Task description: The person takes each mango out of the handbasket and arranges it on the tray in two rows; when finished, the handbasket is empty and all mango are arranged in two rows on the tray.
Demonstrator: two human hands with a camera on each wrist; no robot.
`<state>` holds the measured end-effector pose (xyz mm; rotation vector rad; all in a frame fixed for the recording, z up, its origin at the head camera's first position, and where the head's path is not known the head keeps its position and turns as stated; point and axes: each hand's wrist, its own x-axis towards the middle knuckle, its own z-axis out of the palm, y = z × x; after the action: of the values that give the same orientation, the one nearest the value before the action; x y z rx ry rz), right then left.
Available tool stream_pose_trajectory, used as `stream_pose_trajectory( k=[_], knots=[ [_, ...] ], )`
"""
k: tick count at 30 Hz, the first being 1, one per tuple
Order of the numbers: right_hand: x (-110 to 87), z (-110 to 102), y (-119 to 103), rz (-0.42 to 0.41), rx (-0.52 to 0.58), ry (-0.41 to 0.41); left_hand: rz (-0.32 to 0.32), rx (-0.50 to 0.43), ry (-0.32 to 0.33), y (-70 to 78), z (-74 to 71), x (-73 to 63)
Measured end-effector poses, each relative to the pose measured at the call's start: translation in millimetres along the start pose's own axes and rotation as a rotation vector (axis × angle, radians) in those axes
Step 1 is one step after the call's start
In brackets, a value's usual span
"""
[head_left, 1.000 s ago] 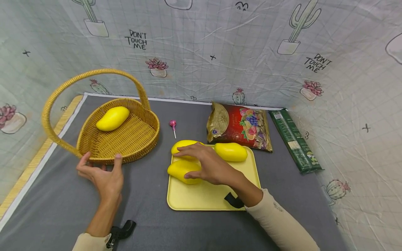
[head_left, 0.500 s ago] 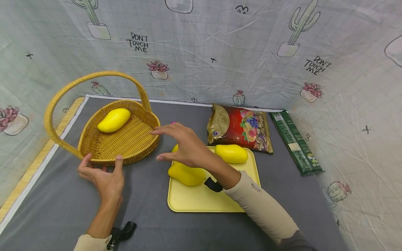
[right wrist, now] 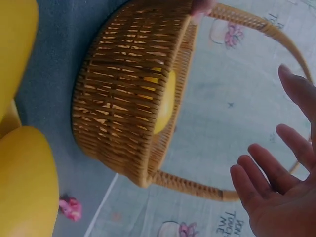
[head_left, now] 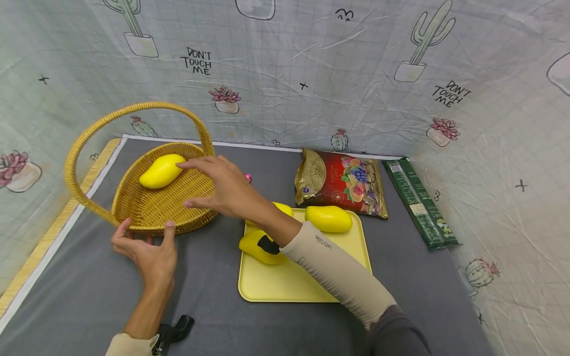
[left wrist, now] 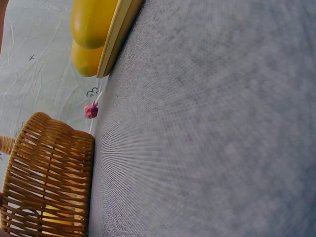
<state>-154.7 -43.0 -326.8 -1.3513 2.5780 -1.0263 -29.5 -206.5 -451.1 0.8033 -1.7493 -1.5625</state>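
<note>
A golden wicker basket (head_left: 200, 220) with a tall arched handle stands at the left of the table, and one yellow mango (head_left: 161, 171) lies inside. My left hand (head_left: 151, 257) holds the basket's near rim. Over the basket's right side hovers my right hand (head_left: 224, 185), its fingers and thumb spread and nothing between them. In the head view its fingertips overlap the edge of that mango; contact cannot be told. The right wrist view shows the hand (right wrist: 276, 182) apart from the basket wall (right wrist: 118, 94).
A yellow tray (head_left: 285, 287) bears several mangoes (head_left: 328, 219), partly covered by my right forearm. A pink lollipop (head_left: 247, 177) lies behind my right hand. A red and gold candy bag (head_left: 340, 183) and a green packet (head_left: 420, 205) lie at the back right, before a printed cloth.
My right hand has moved left from above the tray's mangoes to over the basket, with nothing in it. My left hand and the basket have stayed put.
</note>
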Motion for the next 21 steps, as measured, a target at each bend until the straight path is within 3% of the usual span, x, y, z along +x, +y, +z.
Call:
stream_pose_trajectory(
  k=[21],
  knots=[
    [84.5,45.7,18.0,0.039,-0.155,-0.137,-0.002,0.019,-0.007,-0.6,-0.7,0.3]
  ],
)
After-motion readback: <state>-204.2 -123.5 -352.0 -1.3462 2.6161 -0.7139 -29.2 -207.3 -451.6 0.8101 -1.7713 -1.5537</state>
